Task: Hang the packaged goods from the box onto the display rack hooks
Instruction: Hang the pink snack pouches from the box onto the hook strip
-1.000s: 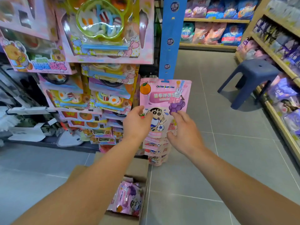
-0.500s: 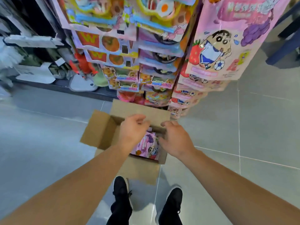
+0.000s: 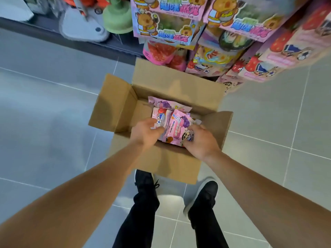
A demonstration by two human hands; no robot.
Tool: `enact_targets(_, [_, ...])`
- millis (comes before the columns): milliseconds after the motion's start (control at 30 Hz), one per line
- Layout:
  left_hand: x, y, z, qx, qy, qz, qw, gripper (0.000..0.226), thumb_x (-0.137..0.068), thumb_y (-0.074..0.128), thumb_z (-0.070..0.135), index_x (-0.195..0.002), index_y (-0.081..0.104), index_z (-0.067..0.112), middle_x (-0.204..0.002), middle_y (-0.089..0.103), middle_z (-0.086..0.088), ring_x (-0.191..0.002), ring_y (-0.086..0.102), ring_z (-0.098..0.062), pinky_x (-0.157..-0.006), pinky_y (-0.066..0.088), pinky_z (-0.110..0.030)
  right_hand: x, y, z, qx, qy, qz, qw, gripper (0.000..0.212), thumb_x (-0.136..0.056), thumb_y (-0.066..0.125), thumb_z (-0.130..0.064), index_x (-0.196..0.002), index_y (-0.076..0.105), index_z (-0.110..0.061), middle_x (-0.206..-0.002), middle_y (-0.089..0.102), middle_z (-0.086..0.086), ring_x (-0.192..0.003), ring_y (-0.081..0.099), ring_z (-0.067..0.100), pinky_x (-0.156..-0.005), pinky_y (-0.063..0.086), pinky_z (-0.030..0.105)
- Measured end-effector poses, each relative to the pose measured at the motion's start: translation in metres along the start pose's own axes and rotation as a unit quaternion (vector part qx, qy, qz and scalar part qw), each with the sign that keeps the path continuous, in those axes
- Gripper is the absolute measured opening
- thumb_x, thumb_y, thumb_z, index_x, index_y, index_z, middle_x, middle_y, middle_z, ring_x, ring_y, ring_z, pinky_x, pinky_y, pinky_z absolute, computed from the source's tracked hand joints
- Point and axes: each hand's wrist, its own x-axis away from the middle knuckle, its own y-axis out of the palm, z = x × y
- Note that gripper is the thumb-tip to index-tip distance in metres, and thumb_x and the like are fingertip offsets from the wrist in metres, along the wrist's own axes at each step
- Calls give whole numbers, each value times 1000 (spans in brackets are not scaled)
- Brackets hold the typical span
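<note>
Cardboard box (image 3: 123, 111): centre of frame, on the tiled floor, flaps open, just below the display rack (image 3: 232, 56) at upper right.

Packaged goods: several pink packets in the box; a top packet (image 3: 176, 128) lies tilted over others (image 3: 161, 104) behind it.

Left hand (image 3: 146, 133): over the near-left of the box, fingers curled onto the top packet's left edge.

Right hand (image 3: 200, 142): near-right of the box, fingers curled round the packet's lower right corner; the fingertips are hidden.

Risks, judged:
- Glossy film may slip from an edge-only hold on lifting.
- Overlapping packets may be dragged up together, then spill to the floor.
- The rack goods hang crowded above the box; a rising packet may knock them.
- The near flap may snag a wrist.
</note>
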Motion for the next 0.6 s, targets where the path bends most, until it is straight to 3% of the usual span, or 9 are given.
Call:
enact_targets(133, [-62,22,-31,-8,-9,-21,1000,51,-83,72,35,-129,59,19,-129,63,1,-118,58,-18,-99,45,-28,-49,39,17,-20,39,-23,999,57,-85,68,-28,-139,50,-17,-139,47,8,-127,49,26,-100,41,30])
enact_targets(400, [-160,98,-68,-68,-5,-57,996,51,-85,69,28,-131,55,11,-123,64,-5,-113,59,-24,-93,48,-28,-129,91,65,-28,81,-18,996,57,-83,69,-24,-136,50,-17,-139,48,7,-129,46,25,-101,39,29])
enact_targets(533, [-190,137,-82,-161,4,-102,982,23,-86,65,26,-100,61,7,-103,64,-10,-99,61,-27,-73,45,-31,-163,109,85,-35,91,6,995,56,-84,68,-21,-136,49,-16,-139,47,7,-129,46,24,-103,37,28])
enact_targets(600, [-196,150,-89,-175,10,-111,978,16,-89,63,21,-97,64,7,-104,66,-11,-98,61,-26,-71,43,-29,-171,113,89,-36,94,17,995,57,-84,67,-22,-138,47,-18,-138,46,8,-128,46,24,-102,37,27])
